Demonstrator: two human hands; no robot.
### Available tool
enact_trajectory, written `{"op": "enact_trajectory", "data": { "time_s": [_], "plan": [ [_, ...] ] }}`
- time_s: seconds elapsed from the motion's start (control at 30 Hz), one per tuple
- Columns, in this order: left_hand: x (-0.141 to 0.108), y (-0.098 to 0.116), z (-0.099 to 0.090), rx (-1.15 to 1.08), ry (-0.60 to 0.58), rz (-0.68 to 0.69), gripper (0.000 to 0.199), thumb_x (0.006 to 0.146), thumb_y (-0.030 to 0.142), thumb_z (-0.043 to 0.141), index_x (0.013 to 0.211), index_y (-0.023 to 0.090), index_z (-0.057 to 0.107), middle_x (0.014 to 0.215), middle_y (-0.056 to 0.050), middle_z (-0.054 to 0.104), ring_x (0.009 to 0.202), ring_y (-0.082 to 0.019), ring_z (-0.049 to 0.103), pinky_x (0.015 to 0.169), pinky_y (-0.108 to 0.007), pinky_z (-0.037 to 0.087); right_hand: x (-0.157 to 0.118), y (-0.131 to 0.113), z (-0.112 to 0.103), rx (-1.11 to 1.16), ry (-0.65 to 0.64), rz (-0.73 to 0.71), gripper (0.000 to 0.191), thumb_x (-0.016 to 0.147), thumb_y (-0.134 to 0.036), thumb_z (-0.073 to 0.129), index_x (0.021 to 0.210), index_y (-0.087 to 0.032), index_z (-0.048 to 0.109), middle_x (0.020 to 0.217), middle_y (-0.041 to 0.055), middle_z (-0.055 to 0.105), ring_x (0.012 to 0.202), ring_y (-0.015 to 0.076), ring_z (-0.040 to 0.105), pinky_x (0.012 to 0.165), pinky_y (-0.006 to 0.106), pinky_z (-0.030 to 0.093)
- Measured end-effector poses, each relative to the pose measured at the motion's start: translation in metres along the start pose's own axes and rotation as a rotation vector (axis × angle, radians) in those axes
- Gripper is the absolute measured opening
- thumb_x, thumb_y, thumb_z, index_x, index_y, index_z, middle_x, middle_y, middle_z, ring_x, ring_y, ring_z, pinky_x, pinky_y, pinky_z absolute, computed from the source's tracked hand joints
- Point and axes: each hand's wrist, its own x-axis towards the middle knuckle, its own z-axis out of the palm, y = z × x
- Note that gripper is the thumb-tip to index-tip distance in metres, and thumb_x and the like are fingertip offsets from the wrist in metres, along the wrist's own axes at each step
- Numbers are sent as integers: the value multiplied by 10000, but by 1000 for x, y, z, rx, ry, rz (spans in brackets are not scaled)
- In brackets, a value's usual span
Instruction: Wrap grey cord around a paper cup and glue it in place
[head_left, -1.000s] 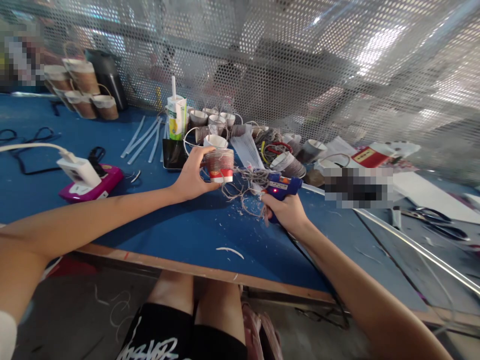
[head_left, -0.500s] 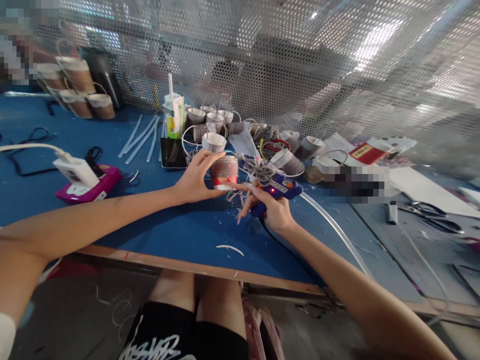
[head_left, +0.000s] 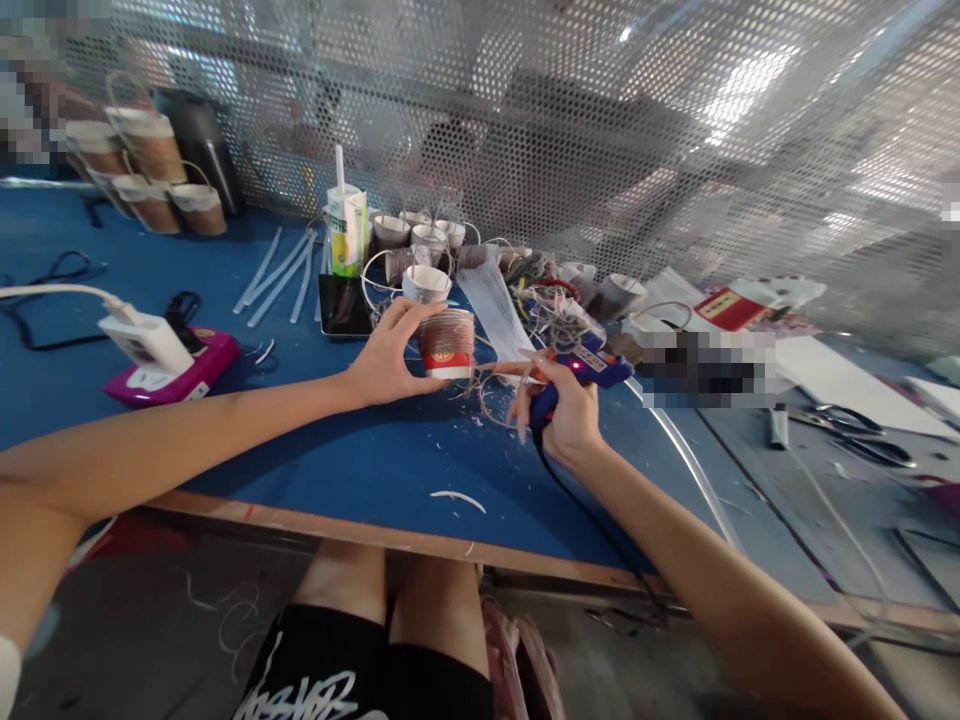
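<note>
The head-worn camera is looking forward and down from above the wearer's lap [head_left: 439, 600], catching the left hand [head_left: 388, 358] and right hand [head_left: 571, 412] in mid-view over the table [head_left: 322, 475], while the perforated screen [head_left: 375, 100] is filling the background.

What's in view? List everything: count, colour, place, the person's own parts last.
wrapped cup: 1, brown, red and white, centre
glue gun: 1, blue and orange, right of wrapped cup
string: tangle, mostly grey, behind glue gun
other cups: several, grey and white, back middle
handled cups: at least four, brown and white, back left
flask: 1, black, behind handled cups
carton: 1, white, green and yellow, back
glue sticks: several, whitish, left of carton
power strip: 1, magenta, left
charger: 1, white, on power strip
scissors: 1, dark, right
table: blue, below
mesh: silver, behind table
pixelated patches: unreadable
left hand: 1, holding wrapped cup
right hand: 1, holding glue gun
</note>
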Motion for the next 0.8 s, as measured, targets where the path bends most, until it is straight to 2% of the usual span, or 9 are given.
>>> {"op": "enact_trajectory", "data": {
  "time_s": [0.1,0.2,0.27,0.33,0.43,0.53,0.6,0.7,0.8],
  "plan": [
    [0,-1,-1,-25,-37,5,749,699,410,777,1340,239,430,1163,-106,532,1087,-265,546,846,-403,578,-3,1,3,-33,-106,49,226,715,-431,606,754,-223,526,481,-38,619,295,123,479,414,296,499],
    [-1,1,-2,-60,-53,11,744,705,430,772,1340,235,436,1186,-108,530,1112,-265,549,823,-383,590,-4,1,6,-45,-144,85,251,707,-443,626,789,-222,537,553,-32,665,316,121,503,458,307,535],
    [-1,2,-3,-78,-48,-2,731,709,442,768,1329,227,447,1187,-106,528,1113,-258,555,816,-370,596,-2,1,6,-39,-103,76,246,692,-421,634,799,-217,547,736,6,744,312,100,493,433,299,522],
    [-1,2,-4,-97,-44,-23,723,708,449,768,1319,225,452,1192,-105,525,1116,-255,560,809,-362,601,0,1,3,-33,-42,52,213,692,-397,624,756,-211,543,816,30,762,291,80,464,412,292,506],
    [0,0,-3,-120,-30,-32,713,719,454,759,1319,237,442,1209,-111,533,1131,-255,567,806,-357,601,4,2,-2,-38,27,3,183,715,-381,591,723,-205,545,795,35,756,275,62,424,446,298,528],
    [1,-5,1,-125,-49,-50,725,722,467,751,1328,222,437,1229,-131,561,1140,-261,585,869,-390,585,7,2,-5,-67,86,-70,203,733,-405,600,732,-213,535,783,16,743,290,57,424,450,292,528],
    [1,-11,4,-98,-115,-119,773,700,496,762,1337,199,441,1273,-153,574,1163,-288,592,941,-445,555,8,0,-7,-129,125,-142,233,747,-428,628,717,-219,528,696,-8,712,299,69,437,442,292,522],
    [0,-19,9,-54,-220,-251,828,696,552,749,1367,181,438,1377,-192,552,1255,-349,559,1031,-528,488,6,-2,-9,-300,153,-222,253,771,-447,653,688,-226,563,436,-45,556,327,125,488,474,318,540],
    [-1,-25,11,-90,-251,-289,858,701,544,744,1401,174,414,1441,-217,506,1312,-370,522,1058,-550,460,2,-4,-10,-438,162,-231,251,757,-436,687,668,-234,567,384,-46,496,358,152,523,475,325,533]
  ]
}}
